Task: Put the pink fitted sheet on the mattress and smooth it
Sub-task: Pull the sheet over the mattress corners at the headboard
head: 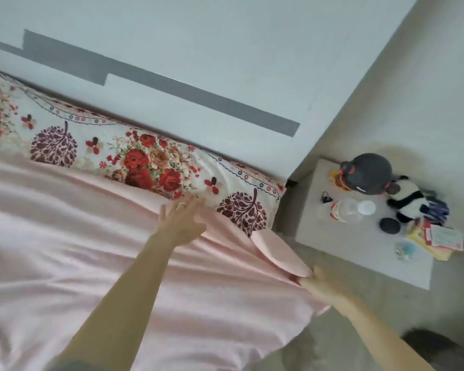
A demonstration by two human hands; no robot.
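Pink fitted sheet [78, 250] lies wrinkled over the mattress, its 3 o'clock corner untucked. My left grip [181, 223] presses spread flat on it; my right grip [319, 283] pinches that corner. Tucking and smoothing remain.

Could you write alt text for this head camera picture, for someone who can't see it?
A person's left hand presses flat on a pink sheet while the right hand grips its edge, with the floral mattress uncovered along the wall. A bedside table with a panda toy stands at right.
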